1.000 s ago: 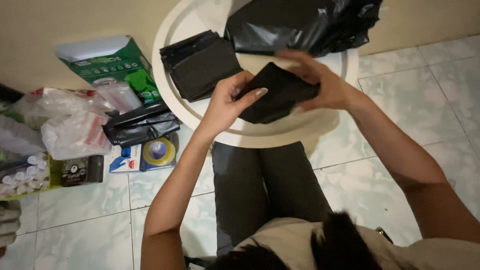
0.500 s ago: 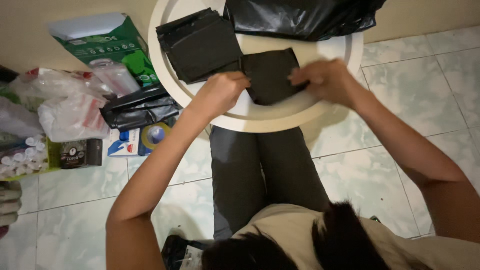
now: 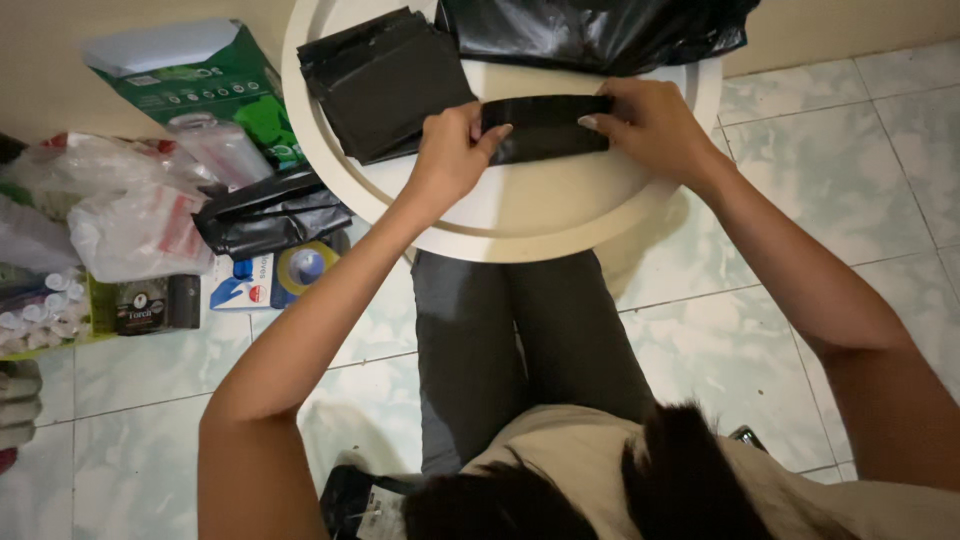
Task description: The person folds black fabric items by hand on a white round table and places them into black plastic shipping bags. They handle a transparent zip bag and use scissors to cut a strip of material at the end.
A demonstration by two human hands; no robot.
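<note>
Hands first: our left hand (image 3: pixel 452 152) and right hand (image 3: pixel 650 125) pinch opposite ends of a folded black plastic bag (image 3: pixel 548 127), fingers clamped on it, flat on the round white table (image 3: pixel 520 215). Just beside our left hand we see a stack of folded black bags (image 3: pixel 385 82); near our right hand, a crumpled black plastic sheet (image 3: pixel 590 30). On the tiled floor (image 3: pixel 830 170) lies a green carton (image 3: pixel 200 85).

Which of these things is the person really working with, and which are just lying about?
In use:
- folded black bag, pressed flat between left hand and right hand
- stack of folded black bags
- loose black bags
- round white table

Lying about on the floor:
- green box
- clear plastic bags
- crumpled black bag
- tape roll
</note>
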